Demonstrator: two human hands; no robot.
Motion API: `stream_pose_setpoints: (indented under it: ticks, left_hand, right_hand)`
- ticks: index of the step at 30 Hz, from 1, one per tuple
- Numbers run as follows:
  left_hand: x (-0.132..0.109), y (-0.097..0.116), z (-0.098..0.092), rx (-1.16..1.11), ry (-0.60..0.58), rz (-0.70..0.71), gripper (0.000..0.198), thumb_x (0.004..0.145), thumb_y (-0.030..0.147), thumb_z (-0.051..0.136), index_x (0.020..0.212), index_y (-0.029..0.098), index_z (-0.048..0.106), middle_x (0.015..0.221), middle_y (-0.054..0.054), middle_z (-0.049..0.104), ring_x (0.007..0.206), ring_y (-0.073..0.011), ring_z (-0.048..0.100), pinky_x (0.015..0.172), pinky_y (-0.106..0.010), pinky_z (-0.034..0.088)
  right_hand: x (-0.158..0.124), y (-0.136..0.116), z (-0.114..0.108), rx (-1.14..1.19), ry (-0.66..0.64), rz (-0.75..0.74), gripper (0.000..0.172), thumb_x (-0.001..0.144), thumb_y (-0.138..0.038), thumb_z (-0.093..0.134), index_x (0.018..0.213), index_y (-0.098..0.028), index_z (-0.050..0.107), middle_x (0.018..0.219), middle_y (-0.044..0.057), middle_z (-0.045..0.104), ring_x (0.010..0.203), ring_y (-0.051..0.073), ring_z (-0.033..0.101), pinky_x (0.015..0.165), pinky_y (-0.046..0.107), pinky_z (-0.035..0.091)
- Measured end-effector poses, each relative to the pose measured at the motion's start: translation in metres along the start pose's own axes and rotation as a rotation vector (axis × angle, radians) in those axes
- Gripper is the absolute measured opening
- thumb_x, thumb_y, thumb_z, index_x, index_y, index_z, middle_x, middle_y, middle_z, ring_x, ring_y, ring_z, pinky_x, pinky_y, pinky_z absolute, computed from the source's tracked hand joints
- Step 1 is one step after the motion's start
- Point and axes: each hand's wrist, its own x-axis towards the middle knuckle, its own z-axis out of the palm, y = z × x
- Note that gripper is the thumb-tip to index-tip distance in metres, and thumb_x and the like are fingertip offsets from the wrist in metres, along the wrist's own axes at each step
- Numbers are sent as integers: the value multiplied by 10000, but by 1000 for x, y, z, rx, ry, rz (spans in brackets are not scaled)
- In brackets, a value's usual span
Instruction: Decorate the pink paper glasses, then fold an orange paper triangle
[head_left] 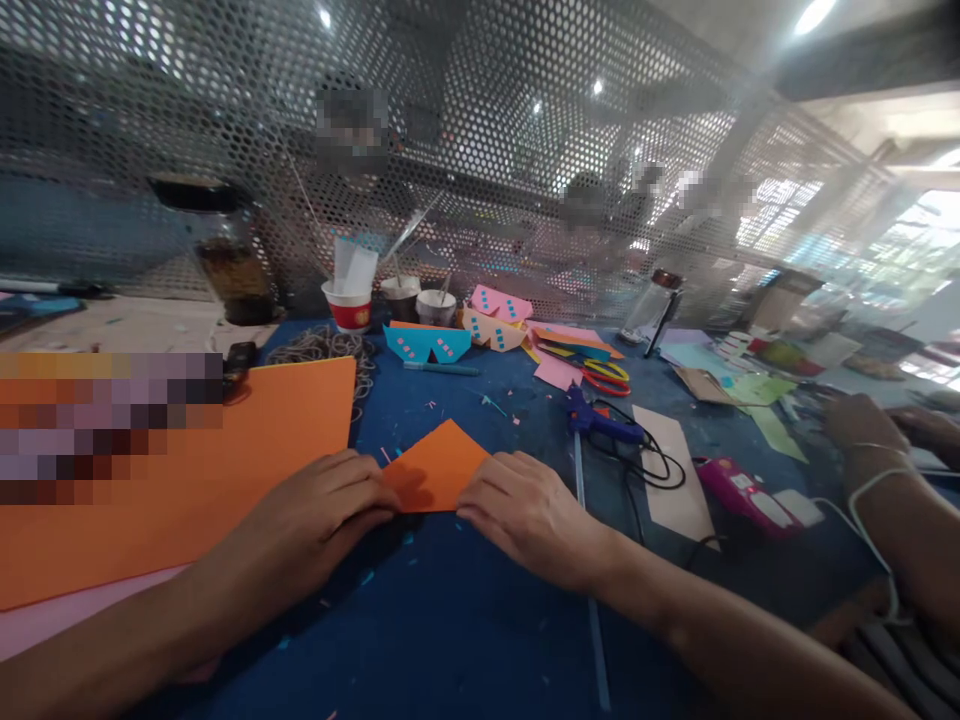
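A small orange paper, folded with its peak pointing away from me, lies on the blue tabletop. My left hand pinches its left corner, fingers pressed together. At the right corner, my right hand grips the paper between thumb and fingers. The lower edge of the paper runs straight between both hands. Large orange sheets lie to the left, partly behind my left forearm. Beyond the folded paper are a teal pen and a blue paper mask shape with pink squares.
Paper cups stand along the perforated metal screen. A blue glue gun with a black cable, scissors and a magenta device lie to the right. Another person's arm rests at the far right.
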Motion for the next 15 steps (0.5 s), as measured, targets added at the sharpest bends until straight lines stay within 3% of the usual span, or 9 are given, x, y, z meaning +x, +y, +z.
stream_pose_setpoints:
  ticks: [15]
  left_hand:
    - [0, 7, -2, -11, -42, -74, 216, 1104, 319, 556, 982, 262, 724, 969, -15, 730, 886, -192, 690, 769, -300, 515]
  right_hand:
    - [0, -3, 0, 26, -14, 18, 271, 1151, -274, 531, 1019, -160, 738, 957, 56, 725, 894, 204, 668, 817, 353, 507]
